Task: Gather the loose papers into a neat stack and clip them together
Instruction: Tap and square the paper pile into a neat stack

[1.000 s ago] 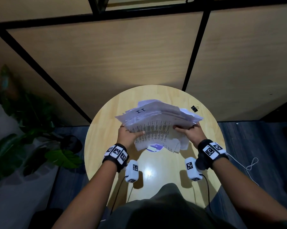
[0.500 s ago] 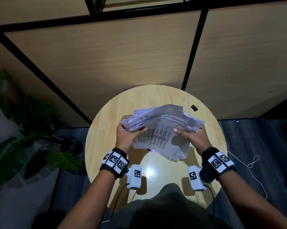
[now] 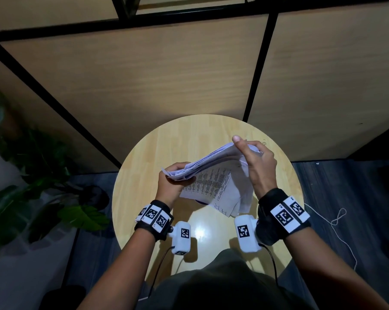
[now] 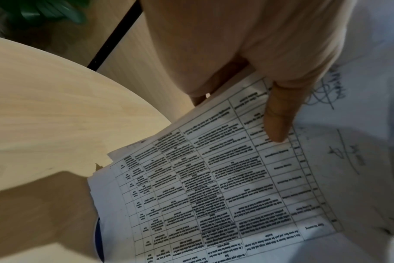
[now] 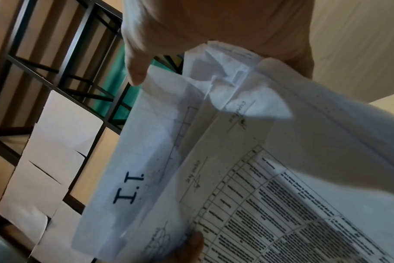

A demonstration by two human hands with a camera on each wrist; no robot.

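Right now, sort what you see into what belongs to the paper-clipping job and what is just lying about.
Belongs to the job:
- bundle of papers, uneven, lifted off the table
- left hand, gripping its left end
- right hand, gripping its raised right end

Just there:
- round wooden table
- potted plant
- white cord on the floor
- wood-panelled wall

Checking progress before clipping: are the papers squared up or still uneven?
Uneven. The papers, gripped by left hand and right hand, show staggered, crumpled edges.

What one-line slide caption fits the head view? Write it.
Both hands, left hand and right hand, grip a messy white paper bundle above the round wooden table.
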